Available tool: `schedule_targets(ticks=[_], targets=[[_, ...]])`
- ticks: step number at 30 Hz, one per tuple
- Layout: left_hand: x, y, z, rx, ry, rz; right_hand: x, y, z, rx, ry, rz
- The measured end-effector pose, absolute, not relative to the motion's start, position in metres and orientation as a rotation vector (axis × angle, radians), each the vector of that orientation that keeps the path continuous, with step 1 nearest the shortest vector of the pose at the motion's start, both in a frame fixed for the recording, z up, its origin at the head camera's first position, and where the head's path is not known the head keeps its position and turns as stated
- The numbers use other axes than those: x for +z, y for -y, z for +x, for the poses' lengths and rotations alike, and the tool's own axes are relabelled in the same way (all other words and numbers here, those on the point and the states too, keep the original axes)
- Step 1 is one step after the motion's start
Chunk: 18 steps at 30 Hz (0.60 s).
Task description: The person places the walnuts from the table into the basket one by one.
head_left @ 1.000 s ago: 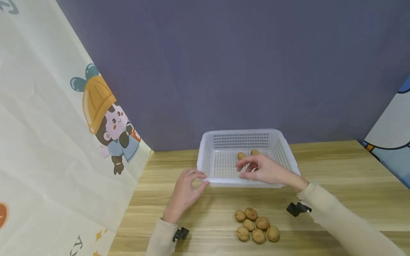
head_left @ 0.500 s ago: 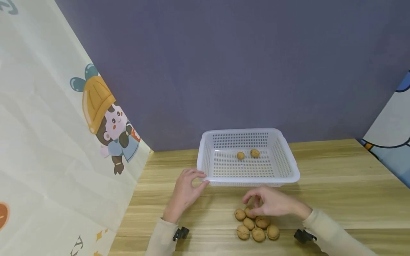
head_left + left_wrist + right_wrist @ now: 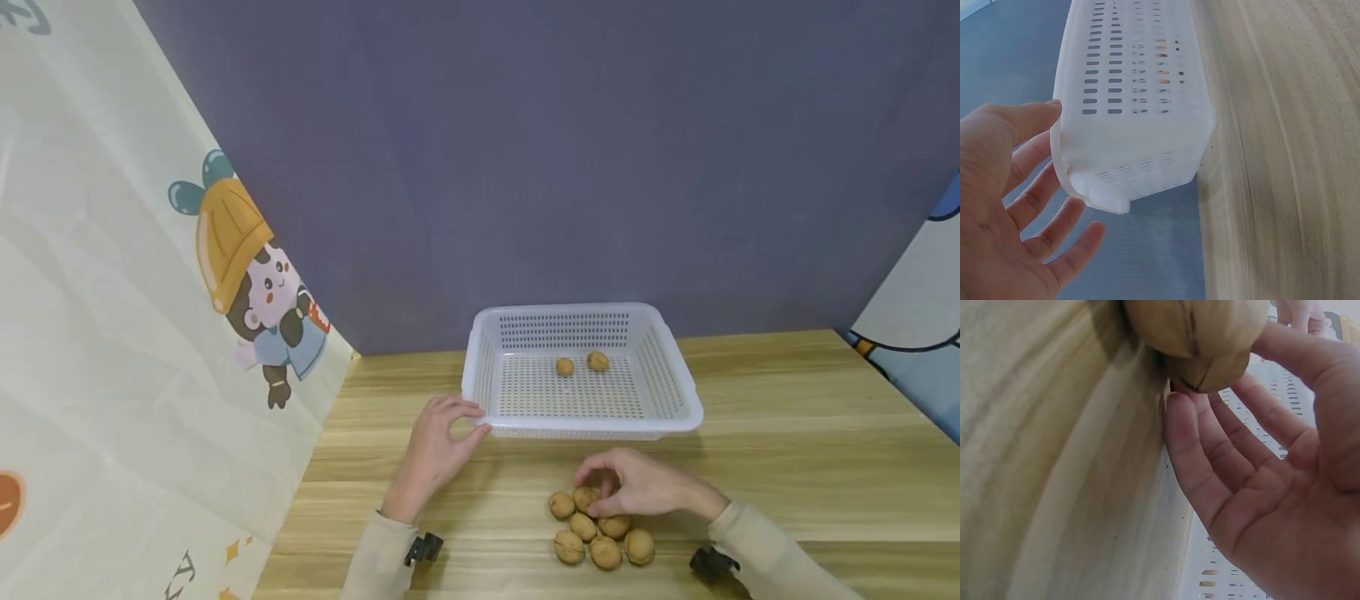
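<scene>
In the head view a white perforated plastic basket [image 3: 585,426] stands at the back of the table, with two walnuts [image 3: 597,361] lying inside it. My left hand [image 3: 435,454] grips its front left corner; in the left wrist view the thumb presses the rim and the other fingers spread behind it. Several walnuts [image 3: 568,547] lie in a loose cluster in front of the basket. At the far side of that cluster my right hand [image 3: 637,483] pinches one walnut [image 3: 1213,374] between thumb and fingers, partly hidden behind a nearer walnut [image 3: 1200,325] in the right wrist view.
The wood-grain table [image 3: 787,467] meets a dark blue-grey partition [image 3: 525,167] right behind the basket. A white sheet with a cartoon figure [image 3: 277,292] hangs at the left, and another printed sheet [image 3: 915,333] at the right.
My right hand has come back from over the basket to the walnut cluster and closed its fingers on a walnut there. The left hand stays at the basket corner.
</scene>
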<state>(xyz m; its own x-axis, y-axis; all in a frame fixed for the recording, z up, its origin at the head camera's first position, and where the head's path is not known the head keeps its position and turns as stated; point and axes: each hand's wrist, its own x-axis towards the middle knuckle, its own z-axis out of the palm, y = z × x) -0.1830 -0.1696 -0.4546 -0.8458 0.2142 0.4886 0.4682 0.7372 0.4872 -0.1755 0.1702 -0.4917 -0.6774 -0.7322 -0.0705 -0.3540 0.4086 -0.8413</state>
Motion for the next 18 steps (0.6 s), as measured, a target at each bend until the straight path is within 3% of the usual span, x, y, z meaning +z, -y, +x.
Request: schedule_targets(ticks=[12,18], targets=[[-0.455,0.170,-0.183,-0.854,2.535,-0.530,-0.487,-0.171,-0.176,-1.186,-2.262,-0.895],[-0.454,0.170,-0.182,-0.856,2.540,-0.526,-0.466,-0.169,-0.176,-1.220,-2.217,-0.957]])
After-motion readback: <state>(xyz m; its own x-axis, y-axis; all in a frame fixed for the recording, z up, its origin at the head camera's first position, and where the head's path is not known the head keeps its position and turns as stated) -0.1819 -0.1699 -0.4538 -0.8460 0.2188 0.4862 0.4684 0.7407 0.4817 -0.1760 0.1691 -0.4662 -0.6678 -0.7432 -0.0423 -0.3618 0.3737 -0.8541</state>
